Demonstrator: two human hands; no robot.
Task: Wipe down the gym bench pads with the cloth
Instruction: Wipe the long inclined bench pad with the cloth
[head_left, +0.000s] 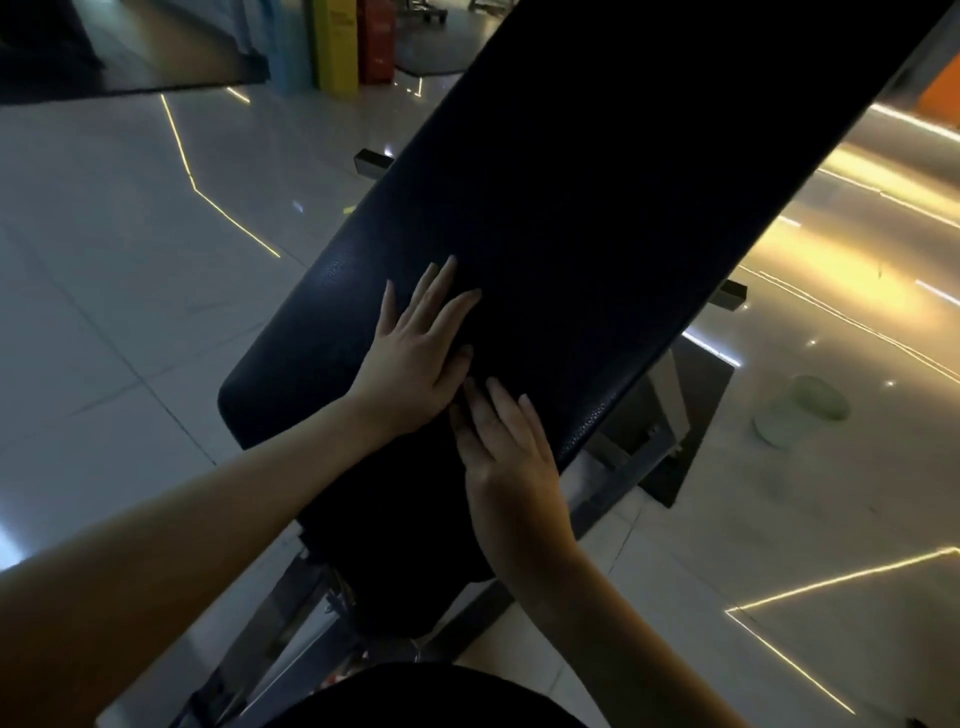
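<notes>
A long dark bench back pad (597, 197) runs diagonally from the lower left to the upper right. My left hand (415, 353) lies flat on its lower part with the fingers spread. My right hand (506, 447) rests just below it at the pad's lower edge, fingers stretched out and nearly touching the left thumb. A darker seat pad (395, 525) sits under my wrists. In the dim light I cannot make out a cloth; a dark fold (466, 354) shows by the left thumb, and I cannot tell what it is.
The bench's metal frame (618, 457) and feet (730, 293) stand on a glossy tiled floor. A pale green round container (802, 410) sits on the floor at the right. Blue, yellow and red boxes (337, 47) stand at the back. Another dark pad (130, 52) is at the upper left.
</notes>
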